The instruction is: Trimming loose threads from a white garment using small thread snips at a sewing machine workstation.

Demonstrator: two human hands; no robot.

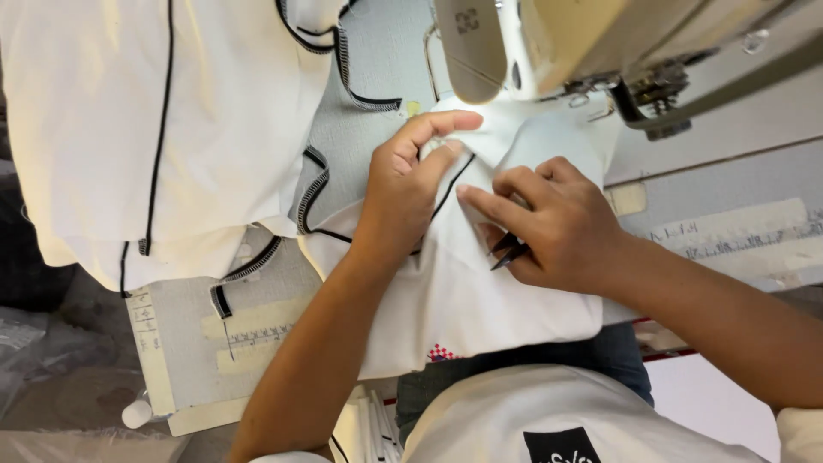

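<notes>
White fabric (480,291) with thin black piping lies on the sewing table under my hands. My left hand (407,184) pinches a fold of this fabric near the piping, just in front of the sewing machine head (531,43). My right hand (549,223) presses its index finger flat on the fabric beside the left hand and holds small black tweezers (508,253) tucked under the palm. The needle area is hidden by the machine head and the fabric.
A large pile of white garment pieces with black edging (146,129) hangs over the table's left side. Paper measuring tapes (257,330) are stuck on the grey table top (369,51), another tape strip (737,231) at right. A small white spool (135,413) sits at lower left.
</notes>
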